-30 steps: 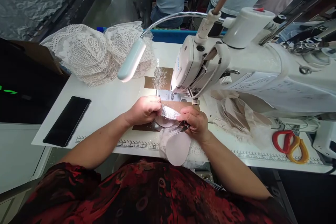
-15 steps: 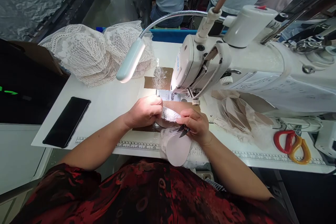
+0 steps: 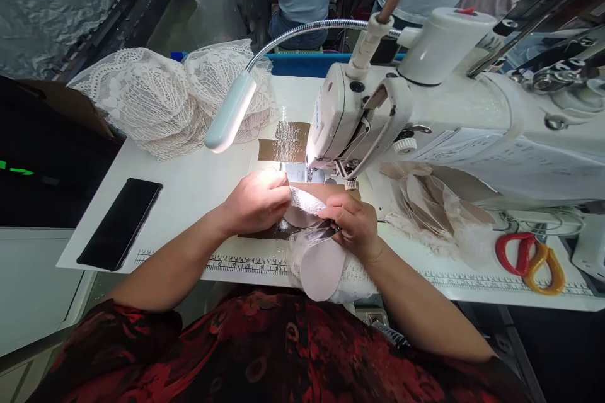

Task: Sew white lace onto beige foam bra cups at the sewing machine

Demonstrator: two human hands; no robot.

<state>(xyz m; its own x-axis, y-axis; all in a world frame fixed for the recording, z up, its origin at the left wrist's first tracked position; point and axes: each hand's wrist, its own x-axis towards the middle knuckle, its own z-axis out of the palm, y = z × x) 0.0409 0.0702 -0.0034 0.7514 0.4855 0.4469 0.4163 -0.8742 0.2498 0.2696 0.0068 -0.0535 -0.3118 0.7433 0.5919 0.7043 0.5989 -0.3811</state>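
My left hand is closed, pinching a strip of white lace in front of the sewing machine. My right hand is closed around small dark thread snips, whose blades lie against the lace. Below both hands a pale pink fabric cup with a lace edge hangs over the table's front edge. The machine's needle area sits just beyond my fingers, lit by the gooseneck lamp.
A pile of white lace pieces lies at the back left. A black phone rests at the left. Beige cut pieces in plastic and red and orange scissors lie at the right. A person in blue sits beyond the table.
The snips in my right hand have closed and tilted flatter against the lace. My left hand has shifted slightly left and down; the view has tilted a little.
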